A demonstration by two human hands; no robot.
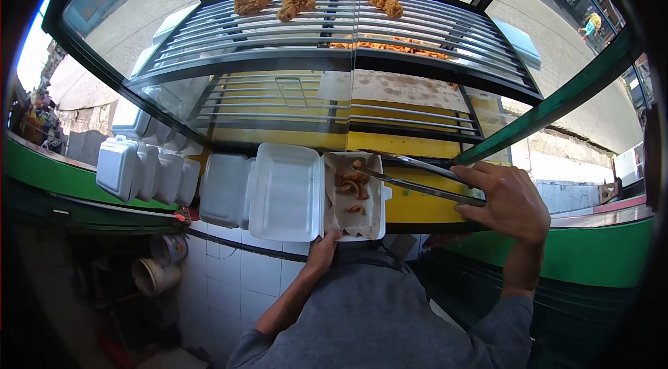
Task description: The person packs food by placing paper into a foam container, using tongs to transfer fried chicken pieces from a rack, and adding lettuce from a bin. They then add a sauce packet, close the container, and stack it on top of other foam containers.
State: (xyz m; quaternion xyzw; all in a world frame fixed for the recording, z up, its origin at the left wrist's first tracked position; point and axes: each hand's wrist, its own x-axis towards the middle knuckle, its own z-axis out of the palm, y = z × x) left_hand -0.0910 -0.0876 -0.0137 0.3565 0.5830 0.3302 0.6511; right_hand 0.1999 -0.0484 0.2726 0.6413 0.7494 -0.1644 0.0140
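My right hand (pixel 506 200) is closed around metal tongs (pixel 424 189), which point left with their tips over the food. Below the tips lie several small pieces of fried chicken (pixel 353 186) on brown paper (pixel 339 221). The paper lines the right half of a white foam takeout box (pixel 287 191), whose lid is folded out flat to the left. My left hand (pixel 323 252) grips the near edge of the box by its hinge, and its fingers are partly hidden.
In front stands a glass display case with large fried chicken pieces (pixel 297 1) on its upper rack (pixel 209 29). Smaller fried pieces (pixel 403 46) show lower down. Closed foam boxes (pixel 118 167) are stacked at left. A yellow surface (pixel 417 206) lies right of the open box.
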